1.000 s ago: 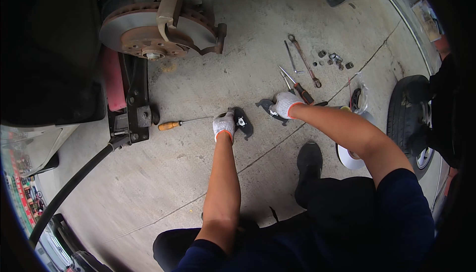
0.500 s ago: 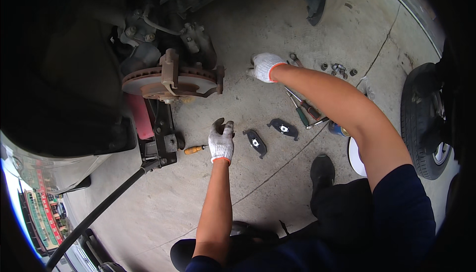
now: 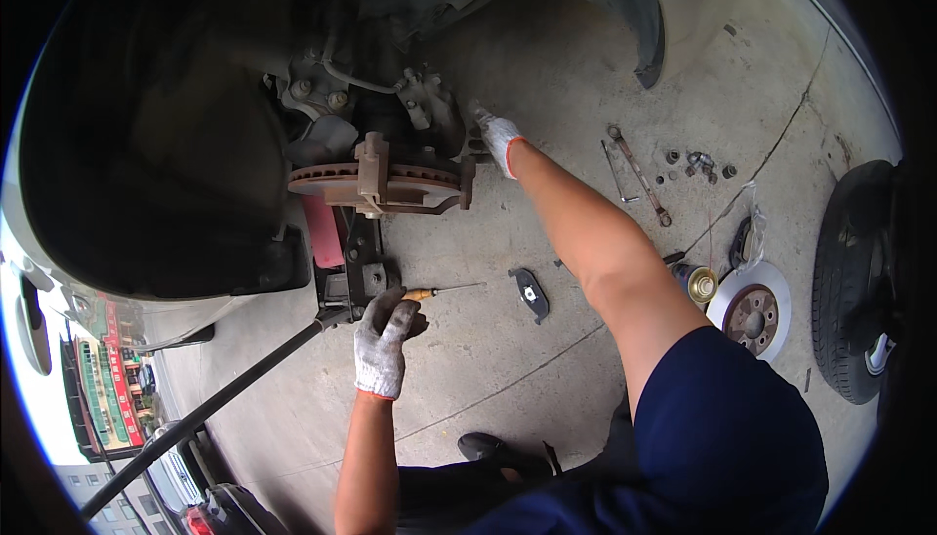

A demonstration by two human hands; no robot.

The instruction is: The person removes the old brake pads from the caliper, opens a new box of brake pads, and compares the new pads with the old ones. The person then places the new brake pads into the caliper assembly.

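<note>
My left hand [image 3: 381, 349], in a dirty white glove, is raised open with bent fingers beside the jack [image 3: 353, 271], near a yellow-handled screwdriver [image 3: 421, 294]. My right hand [image 3: 498, 143] reaches up with its fingers extended beside the caliper parts [image 3: 427, 105], to the right of the rusty brake disc [image 3: 327, 182]; whether it touches them is unclear. A black brake pad [image 3: 530, 294] lies on the floor between my hands; another is mostly hidden by my right arm.
At right lie a wrench [image 3: 637, 174], several sockets [image 3: 703, 164], a can [image 3: 698, 283], a silver disc [image 3: 753, 316] and a wheel [image 3: 841, 281]. The car's wheel arch [image 3: 137, 144] overhangs at upper left; the long jack handle [image 3: 224, 393] runs to the lower left.
Both hands have left the two pads. My right hand has moved up toward the hub, my left toward the jack at left. The view has shifted, so the car sits further right in it.
</note>
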